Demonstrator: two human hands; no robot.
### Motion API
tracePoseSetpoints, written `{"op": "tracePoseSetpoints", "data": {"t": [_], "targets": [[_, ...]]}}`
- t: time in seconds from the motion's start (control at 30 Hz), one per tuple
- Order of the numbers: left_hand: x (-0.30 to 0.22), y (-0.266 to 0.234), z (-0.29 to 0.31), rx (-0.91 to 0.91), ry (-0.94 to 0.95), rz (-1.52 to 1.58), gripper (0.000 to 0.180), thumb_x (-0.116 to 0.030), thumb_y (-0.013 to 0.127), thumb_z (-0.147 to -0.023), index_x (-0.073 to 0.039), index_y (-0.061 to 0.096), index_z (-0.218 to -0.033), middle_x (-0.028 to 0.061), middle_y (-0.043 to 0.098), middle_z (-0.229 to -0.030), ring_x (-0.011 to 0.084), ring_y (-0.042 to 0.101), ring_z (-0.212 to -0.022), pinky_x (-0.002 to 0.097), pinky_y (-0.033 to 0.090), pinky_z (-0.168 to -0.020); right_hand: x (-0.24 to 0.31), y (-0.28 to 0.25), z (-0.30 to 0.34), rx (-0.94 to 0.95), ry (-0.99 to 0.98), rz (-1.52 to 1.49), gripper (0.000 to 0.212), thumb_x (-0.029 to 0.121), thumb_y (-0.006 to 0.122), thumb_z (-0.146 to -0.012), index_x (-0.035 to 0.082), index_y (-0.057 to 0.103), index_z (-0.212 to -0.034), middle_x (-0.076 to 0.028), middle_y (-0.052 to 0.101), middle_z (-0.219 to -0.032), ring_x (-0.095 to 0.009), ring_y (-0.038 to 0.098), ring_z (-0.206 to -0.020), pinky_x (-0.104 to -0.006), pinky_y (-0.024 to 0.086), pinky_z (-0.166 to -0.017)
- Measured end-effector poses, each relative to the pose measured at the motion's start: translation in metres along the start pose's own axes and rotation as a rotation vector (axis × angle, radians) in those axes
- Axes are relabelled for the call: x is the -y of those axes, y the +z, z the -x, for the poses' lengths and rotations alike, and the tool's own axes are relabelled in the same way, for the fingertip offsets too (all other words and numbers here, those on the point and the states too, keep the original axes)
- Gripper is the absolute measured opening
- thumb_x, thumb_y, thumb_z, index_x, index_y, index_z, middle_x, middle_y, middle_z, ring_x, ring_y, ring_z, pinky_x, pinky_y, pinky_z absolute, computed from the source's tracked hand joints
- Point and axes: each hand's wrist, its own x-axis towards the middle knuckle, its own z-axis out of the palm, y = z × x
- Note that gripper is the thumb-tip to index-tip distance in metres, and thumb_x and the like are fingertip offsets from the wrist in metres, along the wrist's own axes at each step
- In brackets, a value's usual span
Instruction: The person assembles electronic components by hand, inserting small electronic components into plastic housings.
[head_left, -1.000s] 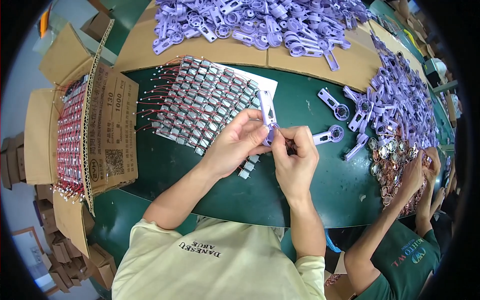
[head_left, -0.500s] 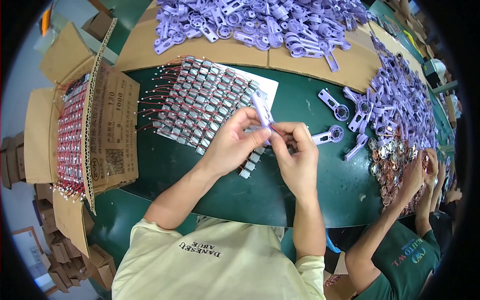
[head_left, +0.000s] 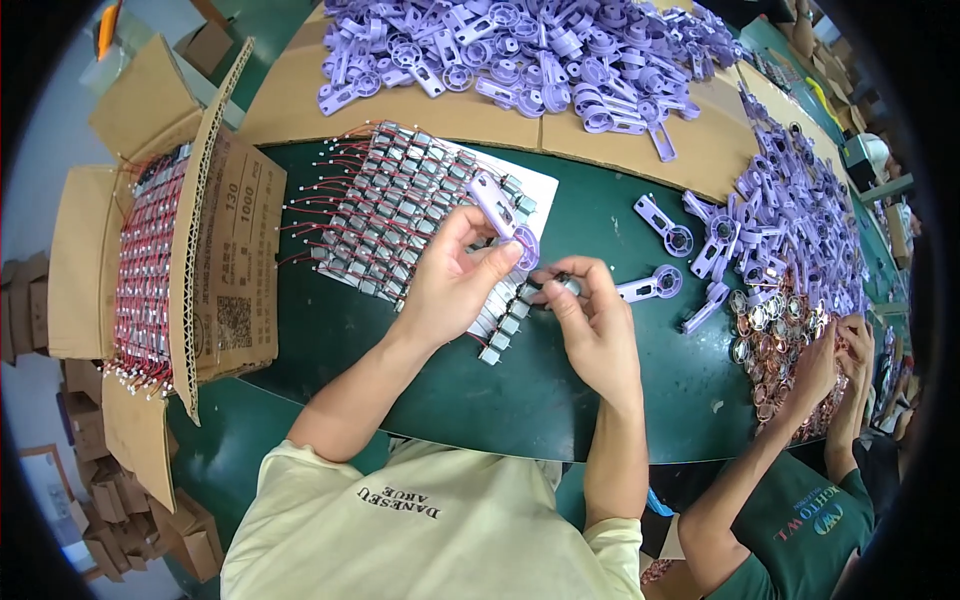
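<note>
My left hand [head_left: 447, 290] grips a purple plastic housing [head_left: 492, 203], a long slotted handle with a ring at its lower end. The ring sits by my thumb and fingertips, and the handle points up and left. Beside it, my right hand [head_left: 603, 335] pinches a small grey motor [head_left: 568, 284], partly covered by the fingers. Under and behind my hands lies a white board [head_left: 537, 190] bearing rows of small motors [head_left: 405, 185] with red wires. A short row of motors [head_left: 505, 328] reaches past the board's near corner.
Purple housings [head_left: 530, 60] are heaped on cardboard [head_left: 590, 140] at the back. More housings [head_left: 790, 190] and copper-coloured rings [head_left: 775, 350] pile up at the right, near a co-worker's hands [head_left: 835, 355]. An open carton [head_left: 240, 270] of wired motors stands left. Loose housings [head_left: 655, 284] lie right.
My hands have moved apart. The housing has shifted left and tilted leftward in my left hand. My right hand has come away from it and lower, and a motor now shows in its fingers.
</note>
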Motion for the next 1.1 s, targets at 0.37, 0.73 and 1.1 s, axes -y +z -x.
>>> {"op": "tracePoseSetpoints", "data": {"t": [0.37, 0.73, 1.1], "targets": [[-0.004, 0.0, 0.001, -0.043, 0.004, -0.075, 0.025, 0.001, 0.059, -0.092, 0.0, 0.047, -0.114, 0.0103, 0.056, -0.111, 0.0144, 0.061, -0.103, 0.0267, 0.05, -0.089, 0.0, 0.004, 0.001, 0.0, -0.07, 0.025, 0.021, 0.006, 0.062, -0.091, 0.0, 0.054, -0.109, -0.008, 0.068, -0.087, -0.014, 0.065, -0.075, -0.0262, 0.05, -0.068], [-0.005, 0.007, 0.007, 0.134, -0.16, -0.011, 0.037, 0.002, 0.065, -0.088, 0.007, 0.05, -0.121, 0.0132, 0.063, -0.112, 0.0171, 0.063, -0.104, 0.0296, 0.053, -0.091, -0.001, 0.0, -0.004, -0.157, -0.064, -0.015, 0.022, 0.002, 0.072, -0.083, -0.001, 0.066, -0.105, -0.004, 0.061, -0.089, -0.008, 0.059, -0.073, -0.0217, 0.049, -0.067], [-0.005, 0.006, 0.009, 0.181, -0.194, -0.081, 0.032, 0.002, 0.061, -0.091, 0.006, 0.053, -0.122, 0.0096, 0.064, -0.112, 0.0139, 0.062, -0.103, 0.0269, 0.052, -0.087, 0.0, 0.004, 0.0, -0.171, -0.096, 0.044, 0.022, -0.001, 0.072, -0.082, -0.001, 0.063, -0.102, -0.007, 0.063, -0.089, -0.01, 0.063, -0.073, -0.0224, 0.051, -0.066]]}}
